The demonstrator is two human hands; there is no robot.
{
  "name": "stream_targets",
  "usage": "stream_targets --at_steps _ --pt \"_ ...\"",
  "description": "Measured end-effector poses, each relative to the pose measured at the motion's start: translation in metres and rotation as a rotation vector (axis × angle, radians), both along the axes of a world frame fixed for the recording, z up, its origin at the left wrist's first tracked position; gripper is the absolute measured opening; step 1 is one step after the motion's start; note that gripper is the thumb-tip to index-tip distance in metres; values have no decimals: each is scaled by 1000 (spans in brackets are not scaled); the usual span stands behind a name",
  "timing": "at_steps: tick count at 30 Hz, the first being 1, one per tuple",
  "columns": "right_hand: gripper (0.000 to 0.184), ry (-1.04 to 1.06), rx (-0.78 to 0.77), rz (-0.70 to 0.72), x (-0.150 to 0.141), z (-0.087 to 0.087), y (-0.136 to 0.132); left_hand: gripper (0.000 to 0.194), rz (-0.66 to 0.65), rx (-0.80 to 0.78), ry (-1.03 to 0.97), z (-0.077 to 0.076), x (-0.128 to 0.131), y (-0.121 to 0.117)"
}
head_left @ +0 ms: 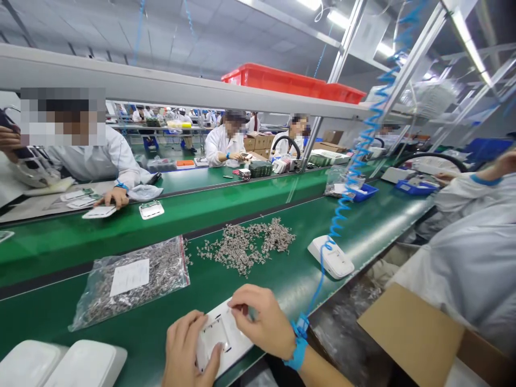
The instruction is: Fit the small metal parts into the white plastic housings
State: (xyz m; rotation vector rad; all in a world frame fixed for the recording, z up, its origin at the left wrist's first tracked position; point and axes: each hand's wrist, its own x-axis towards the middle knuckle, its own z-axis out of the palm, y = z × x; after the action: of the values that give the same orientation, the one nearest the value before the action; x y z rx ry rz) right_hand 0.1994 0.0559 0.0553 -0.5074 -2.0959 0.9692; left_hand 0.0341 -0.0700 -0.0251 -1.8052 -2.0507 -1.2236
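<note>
My left hand (pixel 186 349) grips a white plastic housing (pixel 221 336) at the near edge of the green bench, thumb across its face. My right hand (pixel 262 320) pinches at the housing's upper right corner; whether a small part sits between its fingertips I cannot tell. A blue wrist strap (pixel 299 344) with a coiled blue cord (pixel 355 166) is on my right wrist. Beyond the hands lies a loose heap of small grey metal parts (pixel 248 244). To its left is a clear bag of the same parts (pixel 133 279) with a white label.
Two white housings (pixel 60 363) lie at the near left. A white box (pixel 331 257) sits right of the heap. A brown cardboard box (pixel 415 333) is at lower right, beside a white-coated co-worker (pixel 471 252). Other workers sit across the green conveyor (pixel 226 199). Red bins (pixel 290 80) rest on the overhead shelf.
</note>
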Motion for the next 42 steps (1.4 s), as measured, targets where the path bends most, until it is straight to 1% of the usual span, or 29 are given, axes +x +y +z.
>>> stream_targets --at_steps 2,4,7,11,15,17,21,28,34,37,40,42 --pt "24 -63 81 26 -7 -4 4 28 44 25 -10 -1 -3 2" --pt "22 -149 168 57 -11 -10 6 25 70 20 -5 1 -4 1" --pt "17 -268 277 115 -8 -15 3 24 58 -45 -34 13 5 -5" --pt "12 -311 361 161 -3 -11 0 20 10 -209 -190 30 17 -9" --pt "8 -351 420 230 -10 -5 0 23 73 -210 -273 34 18 -8" --pt "8 -388 444 234 -13 -4 -2 24 86 -197 -286 33 20 -9" --pt "9 -480 449 208 -22 -4 -5 21 61 -175 -275 32 21 -9" --pt "9 -583 380 191 -29 -3 -5 19 69 -142 -279 31 20 -7" --pt "15 -661 312 201 -34 -4 3 7 64 -154 -297 32 20 -5" --pt "15 -617 329 210 -33 -5 6 7 89 -159 -309 31 20 -5" --pt "9 -515 374 255 -28 -5 4 5 100 -160 -334 31 20 -4" --pt "7 -426 367 272 -24 -5 3 5 102 -159 -343 31 21 -5"
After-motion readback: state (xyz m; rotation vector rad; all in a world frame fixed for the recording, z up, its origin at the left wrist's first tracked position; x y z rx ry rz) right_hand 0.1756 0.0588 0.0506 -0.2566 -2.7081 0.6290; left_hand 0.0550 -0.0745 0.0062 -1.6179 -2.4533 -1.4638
